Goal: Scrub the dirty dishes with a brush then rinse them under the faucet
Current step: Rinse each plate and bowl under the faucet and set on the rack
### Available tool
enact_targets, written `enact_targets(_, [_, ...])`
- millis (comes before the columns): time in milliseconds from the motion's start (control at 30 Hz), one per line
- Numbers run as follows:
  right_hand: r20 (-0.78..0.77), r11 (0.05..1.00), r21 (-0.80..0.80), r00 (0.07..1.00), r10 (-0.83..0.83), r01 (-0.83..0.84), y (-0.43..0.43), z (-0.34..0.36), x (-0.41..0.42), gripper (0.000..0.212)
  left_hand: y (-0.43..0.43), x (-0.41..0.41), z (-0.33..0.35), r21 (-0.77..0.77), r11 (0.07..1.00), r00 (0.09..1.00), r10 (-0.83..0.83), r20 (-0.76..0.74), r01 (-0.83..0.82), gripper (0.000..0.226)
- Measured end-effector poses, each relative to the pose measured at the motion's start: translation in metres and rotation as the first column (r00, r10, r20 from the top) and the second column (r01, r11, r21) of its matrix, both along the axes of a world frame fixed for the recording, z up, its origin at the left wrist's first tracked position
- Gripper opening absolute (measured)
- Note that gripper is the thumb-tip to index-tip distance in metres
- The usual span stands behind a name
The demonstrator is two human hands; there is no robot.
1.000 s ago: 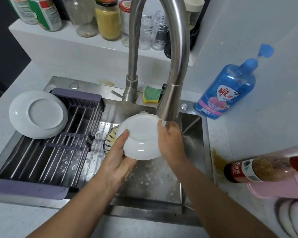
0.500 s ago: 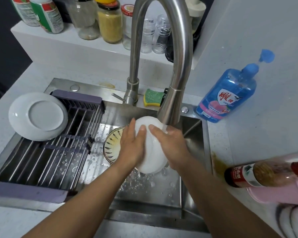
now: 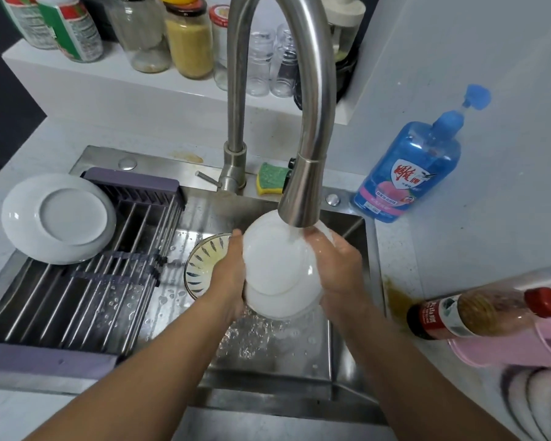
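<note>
Change: half a second ago you held the white dish point(image 3: 275, 265) edge-on between your palms. It is now turned so a broad face looks up at you, and the stream from the faucet point(image 3: 303, 122) lands on its upper edge. Judgement: this is the rinse step, with the dish being rotated to wash each side. No brush is in view.

Left hand point(image 3: 228, 275): fingers are curled round the dish's left rim, gripping it. Right hand point(image 3: 339, 272): fingers are wrapped round the right rim, also gripping, and wet under the stream. The dish sits over the sink point(image 3: 283, 354), just below the spout.

Materials, left to right:
- White plate point(image 3: 58, 218): glossy glaze, round, upside down with its foot ring showing. It leans on the drying rack point(image 3: 86, 297), which has steel rods and matte purple end bars.
- Patterned bowl point(image 3: 201, 265): pale glaze with dark radiating dashes and yellowish residue inside. It lies in the sink just beside your left hand, probably still to be scrubbed.
- White dish: smooth, shiny and shallow. You cannot tell from here whether the inside or the underside is showing.
- Faucet: brushed steel, a tall arch with a flared spout.
- Sink floor: steel, beaded with splashed water.
- Blue soap bottle point(image 3: 407, 176): translucent plastic with a pump top, standing on the table point(image 3: 458, 243).
</note>
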State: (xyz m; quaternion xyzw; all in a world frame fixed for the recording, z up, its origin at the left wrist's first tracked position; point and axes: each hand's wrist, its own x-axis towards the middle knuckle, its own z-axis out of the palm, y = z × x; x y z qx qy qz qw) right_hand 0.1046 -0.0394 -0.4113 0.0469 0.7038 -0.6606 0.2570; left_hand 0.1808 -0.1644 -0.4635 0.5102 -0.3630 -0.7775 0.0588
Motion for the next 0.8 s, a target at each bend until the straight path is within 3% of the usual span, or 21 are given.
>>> enact_targets(133, [0.188,0.979,-0.076,0.967,-0.172,0.188,0.001,-0.017,0.004,0.034,0.018,0.023,0.004,0.347,0.937,0.942,0.161,-0.295,-0.051,0.05])
enact_targets(233, [0.276,0.952,-0.128,0.932,-0.234,0.277,-0.004,-0.028,0.014,0.049,0.027,0.033,0.011,0.415,0.91,0.894,0.193,-0.405,-0.009,0.051])
enact_targets(333, [0.339,0.935,-0.178,0.911,-0.234,0.307,-0.006,-0.034,0.021,0.06,0.029,0.03,0.006,0.324,0.944,0.895,0.19,-0.404,-0.055,0.049])
enact_targets(433, [0.299,0.929,-0.151,0.911,-0.283,0.338,-0.007,-0.034,0.022,0.044,0.023,0.017,-0.003,0.147,0.974,0.959,0.198,-0.203,-0.171,0.045])
enact_targets(533, [0.231,0.927,-0.1,0.915,-0.331,0.361,-0.012,-0.029,0.023,0.038,0.017,0.006,-0.013,-0.218,0.97,0.994,0.104,-0.014,-0.105,0.048])
enact_targets(567, [0.212,0.929,-0.086,0.918,-0.336,0.36,-0.014,-0.026,0.023,0.035,0.016,0.007,-0.014,-0.398,0.918,1.0,0.012,0.015,-0.005,0.052])
enact_targets(633, [0.187,0.938,-0.058,0.926,-0.327,0.343,-0.016,-0.022,0.022,0.029,0.019,0.013,-0.019,-0.701,0.671,0.964,-0.247,0.098,0.243,0.06])
enact_targets(700, [0.166,0.943,-0.039,0.933,-0.32,0.33,-0.017,-0.019,0.021,0.025,0.028,0.022,-0.017,-0.817,0.424,0.883,-0.424,0.203,0.391,0.057])
enact_targets(800, [0.165,0.947,-0.01,0.934,-0.316,0.322,-0.015,-0.016,0.022,0.024,0.036,0.033,-0.005,-0.884,0.2,0.791,-0.557,0.251,0.421,0.05])
